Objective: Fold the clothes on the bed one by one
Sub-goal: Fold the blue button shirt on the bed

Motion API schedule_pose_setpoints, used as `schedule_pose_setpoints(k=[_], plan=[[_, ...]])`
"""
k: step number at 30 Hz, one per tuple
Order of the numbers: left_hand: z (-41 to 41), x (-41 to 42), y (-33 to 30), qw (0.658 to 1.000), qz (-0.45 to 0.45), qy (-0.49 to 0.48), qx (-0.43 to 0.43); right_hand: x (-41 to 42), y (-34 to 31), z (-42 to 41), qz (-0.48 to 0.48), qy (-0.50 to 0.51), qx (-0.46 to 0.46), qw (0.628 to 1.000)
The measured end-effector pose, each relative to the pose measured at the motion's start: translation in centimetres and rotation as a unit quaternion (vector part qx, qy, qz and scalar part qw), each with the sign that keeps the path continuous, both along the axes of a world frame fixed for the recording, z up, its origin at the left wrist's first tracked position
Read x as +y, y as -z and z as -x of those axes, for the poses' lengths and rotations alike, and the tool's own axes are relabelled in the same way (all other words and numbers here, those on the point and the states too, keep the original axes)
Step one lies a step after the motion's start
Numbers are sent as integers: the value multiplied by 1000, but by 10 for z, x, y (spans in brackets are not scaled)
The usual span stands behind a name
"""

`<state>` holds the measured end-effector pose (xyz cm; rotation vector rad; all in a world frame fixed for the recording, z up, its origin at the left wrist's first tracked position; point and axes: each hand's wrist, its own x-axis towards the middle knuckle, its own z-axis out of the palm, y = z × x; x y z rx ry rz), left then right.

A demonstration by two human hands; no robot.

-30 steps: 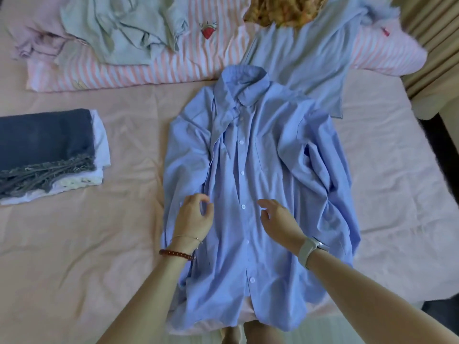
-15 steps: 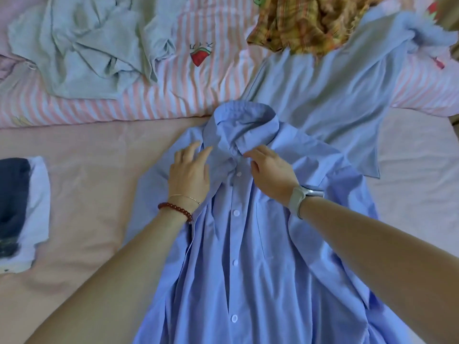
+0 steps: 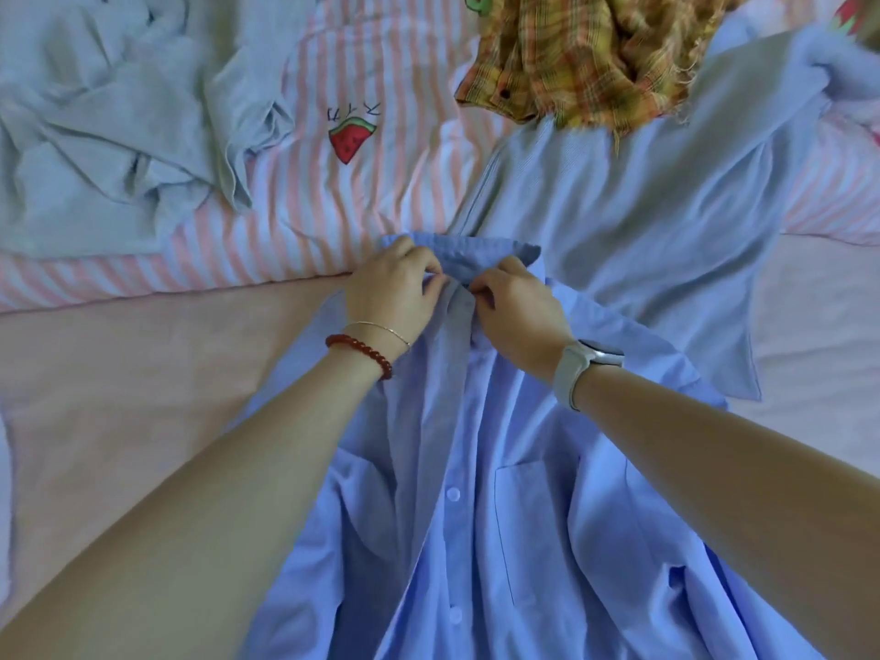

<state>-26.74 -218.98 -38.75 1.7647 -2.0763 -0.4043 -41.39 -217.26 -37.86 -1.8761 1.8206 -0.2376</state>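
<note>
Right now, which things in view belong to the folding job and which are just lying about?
In the job:
- blue button shirt, both hands pinching it at the collar: left hand, right hand
- still waiting unfolded: grey-green garment, plaid shirt, pale blue garment

Just lying about:
- striped strawberry bedding
- pink sheet

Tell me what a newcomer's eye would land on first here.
First, the two hands meeting at mid-frame: the left hand and right hand both pinch the collar of the blue button-up shirt spread down the bed. Next, the yellow plaid garment bunched at the top, and the strawberry print on the pink striped bedding.
</note>
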Motion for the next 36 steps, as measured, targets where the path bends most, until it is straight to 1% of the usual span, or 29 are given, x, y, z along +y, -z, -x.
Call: schedule_pose_setpoints(k=[1, 2, 3, 4, 5, 6, 7, 8, 9, 10, 11, 14, 16, 17, 19, 20, 21, 22, 23, 24, 25, 26, 28, 30, 32, 34, 36], plan=[[3, -2, 8, 997, -35, -11, -71, -1, 3, -2, -24, 13, -30, 999], [5, -2, 16, 990, -70, -15, -123, 0, 5, -4, -37, 36, -65, 997], [5, -2, 22, 986, -98, -25, -133, 3, 6, -6, -30, 66, -97, 993], [4, -2, 24, 988, -111, -38, -101, 9, 5, -8, -1, 98, -120, 988], [2, 0, 24, 993, -102, -44, -34, 17, 4, -11, 44, 121, -134, 983], [0, 3, 21, 995, -70, -42, 49, 28, 3, -14, 89, 133, -144, 976], [-3, 9, 15, 991, -31, -40, 126, 42, 3, -18, 120, 140, -159, 970], [-8, 18, 8, 982, 8, -52, 182, 60, 2, -22, 127, 145, -174, 966], [-14, 31, 3, 973, 36, -79, 213, 79, 3, -26, 112, 150, -186, 965], [-22, 48, 0, 966, 38, -113, 228, 99, 3, -29, 76, 159, -193, 965], [-29, 70, -1, 962, 14, -143, 233, 120, 2, -33, 27, 172, -192, 966], [-39, 146, -5, 953, -94, -171, 233, 173, 4, -42, -91, 198, -149, 964], [-41, 193, -10, 948, -133, -186, 220, 202, 2, -50, -140, 201, -91, 965], [-42, 212, -13, 953, -126, -195, 196, 213, 1, -55, -149, 197, -66, 967], [-46, 244, -17, 966, -98, -223, 84, 234, -1, -62, -159, 190, -50, 968], [-50, 256, -19, 962, -101, -252, 28, 242, -2, -64, -164, 189, -53, 967], [-57, 265, -19, 945, -123, -303, 2, 249, -3, -65, -170, 190, -58, 965], [-65, 272, -20, 915, -164, -368, 2, 255, -5, -65, -172, 195, -67, 963], [-74, 274, -20, 877, -221, -427, 19, 259, -8, -65, -165, 213, -80, 960], [-83, 275, -19, 840, -274, -465, 43, 262, -11, -64, -148, 239, -93, 955], [-91, 276, -16, 816, -306, -485, 72, 265, -15, -64, -123, 268, -107, 950], [-98, 277, -12, 812, -311, -483, 107, 268, -18, -66, -91, 289, -125, 945], [-107, 281, -7, 833, -293, -439, 168, 275, -25, -73, -64, 294, -140, 943], [-116, 284, -11, 844, -262, -419, 208, 281, -27, -85, -108, 255, -109, 955], [-141, 287, -16, 872, -207, -410, 171, 288, -22, -98, -182, 208, -42, 960], [-175, 289, -23, 897, -150, -404, 100, 292, -14, -108, -233, 200, 8, 952], [-206, 286, -31, 897, -133, -421, 15, 294, -9, -112, -254, 206, 33, 945]])
